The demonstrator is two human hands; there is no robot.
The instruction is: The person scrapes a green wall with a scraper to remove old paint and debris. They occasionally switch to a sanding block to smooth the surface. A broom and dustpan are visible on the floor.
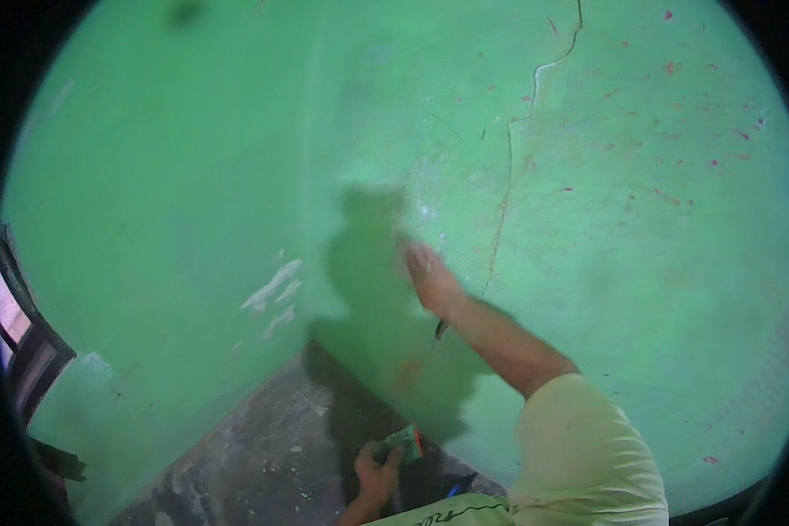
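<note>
My right hand (432, 276) reaches up to a green painted wall (631, 276), left of a long jagged crack (505, 197). Its fingers are blurred, and whether they hold anything cannot be told. A small dark mark or object (440, 330) shows just below the wrist. Low in the view, my left hand (378, 472) grips a small green block-like object (401, 445) with an orange-red edge, its exact kind unclear. Pale scuffed patches (273, 286) mark the wall left of the corner, and my shadow falls across the corner.
Two green walls meet in a corner above a grey, paint-spotted floor or ledge (256, 447). A dark-framed opening (39, 355) is at the far left. A small blue item (455, 490) lies near my shirt. Reddish flecks dot the right wall.
</note>
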